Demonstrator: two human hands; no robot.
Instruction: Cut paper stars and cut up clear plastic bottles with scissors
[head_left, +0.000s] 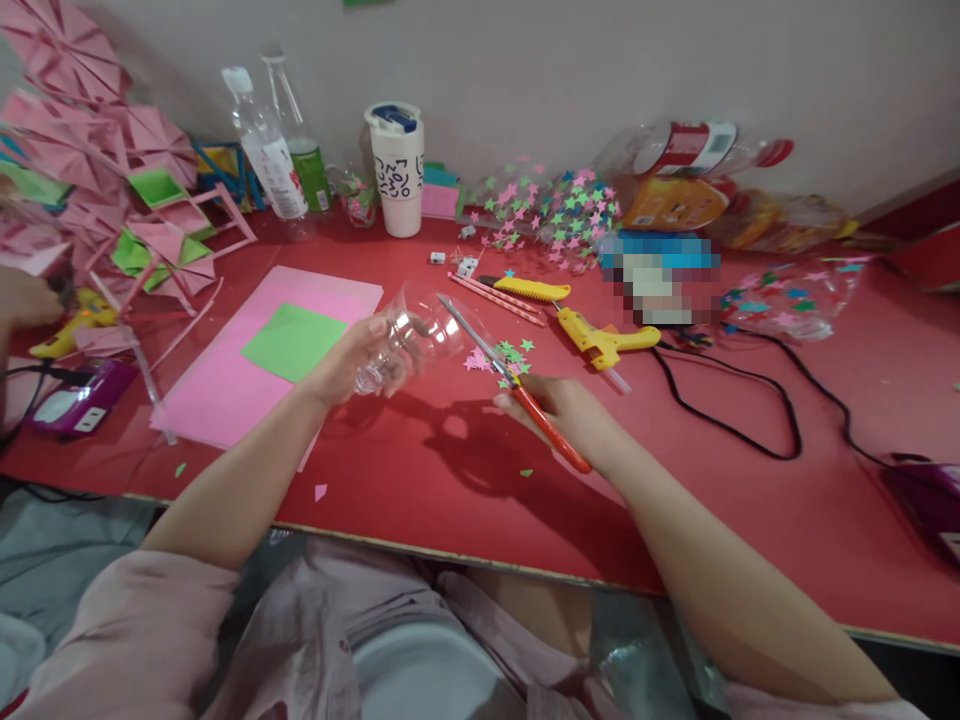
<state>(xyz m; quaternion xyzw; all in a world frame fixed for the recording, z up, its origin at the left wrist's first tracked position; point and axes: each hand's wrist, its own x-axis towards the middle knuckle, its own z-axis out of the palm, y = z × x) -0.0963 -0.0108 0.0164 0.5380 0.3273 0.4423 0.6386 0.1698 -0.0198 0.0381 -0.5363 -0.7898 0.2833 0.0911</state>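
Note:
My left hand (346, 362) is closed round a clear plastic bottle piece (416, 335), held on its side above the red table (450, 480). My right hand (564, 408) grips red-handled scissors (517, 385); their blades reach up to the open rim of the bottle piece. A few pink and green paper stars (504, 355) lie on the table just behind the scissors.
Pink paper with a green square (294, 340) lies left. A yellow glue gun (604, 340) with black cable (739, 415), a yellow cutter (531, 289), a white tumbler (397, 168), bottles (274, 150), a star heap (551, 210) and pink folded shapes (90, 150) surround. Another person's hand (22, 300) is far left.

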